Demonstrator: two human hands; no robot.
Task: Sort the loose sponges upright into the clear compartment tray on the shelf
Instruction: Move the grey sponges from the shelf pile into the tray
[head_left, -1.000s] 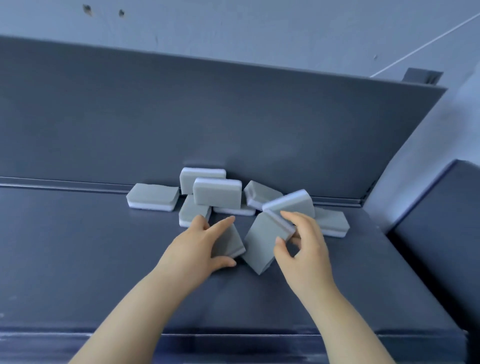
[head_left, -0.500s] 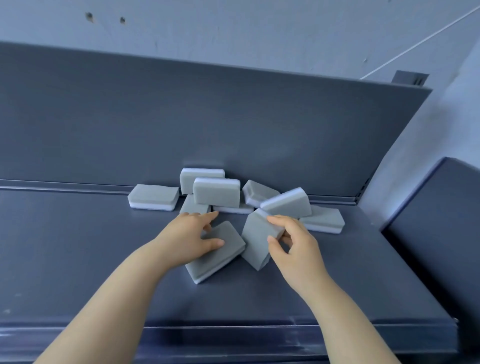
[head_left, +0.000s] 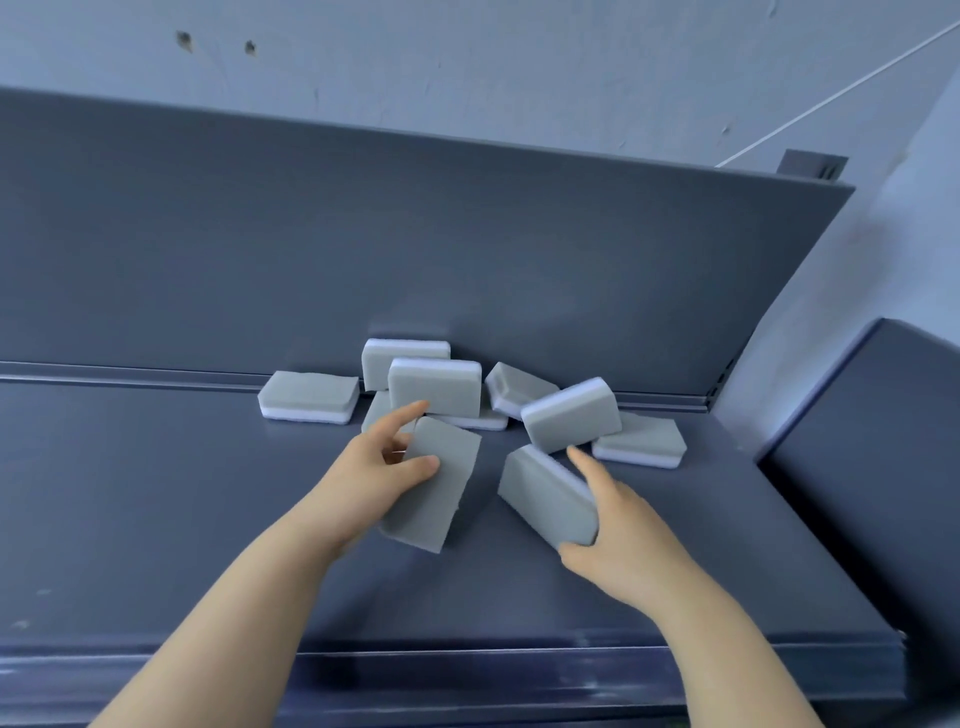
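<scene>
Several grey sponges with white undersides lie in a loose pile (head_left: 436, 387) against the back panel of a dark shelf (head_left: 156, 493). My left hand (head_left: 374, 478) grips one grey sponge (head_left: 434, 493), lifted and tilted, with the thumb on its face. My right hand (head_left: 618, 530) holds a second grey sponge (head_left: 545, 499) between thumb and fingers, tilted on its long edge just in front of the pile. No clear compartment tray is in view.
One sponge (head_left: 310, 396) lies flat at the pile's left, another (head_left: 641, 441) at its right. The dark back panel (head_left: 415, 249) rises behind. A second dark surface (head_left: 883, 441) stands to the right. The shelf's front lip (head_left: 467, 660) runs below my forearms.
Both hands have drawn their sponges toward me and away from the pile. The left sponge has come off the shelf and turned more upright; the right sponge has swung lower and to the right.
</scene>
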